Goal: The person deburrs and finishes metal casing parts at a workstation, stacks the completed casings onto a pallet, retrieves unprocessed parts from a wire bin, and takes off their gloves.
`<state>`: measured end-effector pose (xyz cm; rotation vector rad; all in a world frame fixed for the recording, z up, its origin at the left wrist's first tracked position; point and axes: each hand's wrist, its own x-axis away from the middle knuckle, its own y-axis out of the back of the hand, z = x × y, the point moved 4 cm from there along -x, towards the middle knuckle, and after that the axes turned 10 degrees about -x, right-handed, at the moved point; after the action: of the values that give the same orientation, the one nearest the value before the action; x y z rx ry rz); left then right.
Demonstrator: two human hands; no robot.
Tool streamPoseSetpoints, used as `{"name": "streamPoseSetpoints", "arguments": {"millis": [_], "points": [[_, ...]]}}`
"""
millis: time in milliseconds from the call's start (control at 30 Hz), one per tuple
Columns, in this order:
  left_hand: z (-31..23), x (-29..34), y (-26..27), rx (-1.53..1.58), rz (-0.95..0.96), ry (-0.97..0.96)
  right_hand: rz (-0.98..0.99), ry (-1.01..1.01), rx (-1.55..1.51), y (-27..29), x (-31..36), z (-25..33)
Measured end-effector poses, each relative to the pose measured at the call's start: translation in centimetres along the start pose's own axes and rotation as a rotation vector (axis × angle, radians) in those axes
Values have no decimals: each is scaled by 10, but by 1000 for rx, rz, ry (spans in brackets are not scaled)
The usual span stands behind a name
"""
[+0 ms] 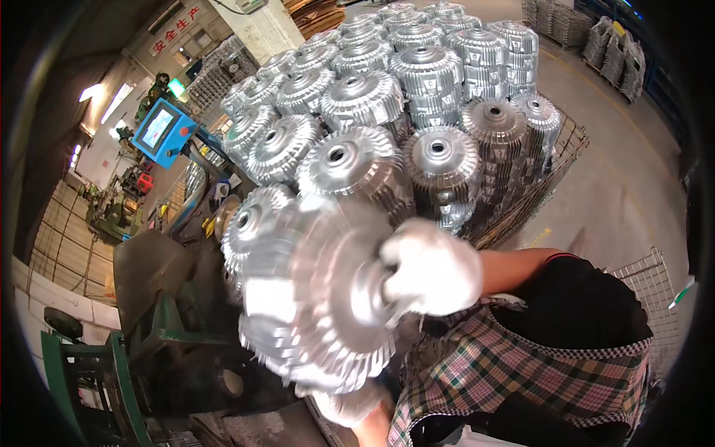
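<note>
Now your right hand (432, 270) grasps the finned metal housing (320, 294) at its centre; below that grip, your left hand (346, 404) meets its edge, whether clasping I cannot tell. Beyond stand stacked housings (372, 98).

Blur sweeps the finned metal housing (320, 290) and the right hand (436, 270) at its three o'clock; at six, the left hand (346, 407) half hides behind it, forearm (375, 430) cropped!
</note>
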<state>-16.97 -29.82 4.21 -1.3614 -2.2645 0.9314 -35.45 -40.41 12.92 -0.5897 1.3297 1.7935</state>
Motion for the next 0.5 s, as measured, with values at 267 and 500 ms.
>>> {"name": "streamPoseSetpoints", "arguments": {"millis": [267, 500], "points": [[124, -33, -105, -890, 739, 140, -338, -519, 299, 147, 73, -64], [241, -58, -95, -773, 633, 450, -75, -759, 504, 168, 98, -153]]}}
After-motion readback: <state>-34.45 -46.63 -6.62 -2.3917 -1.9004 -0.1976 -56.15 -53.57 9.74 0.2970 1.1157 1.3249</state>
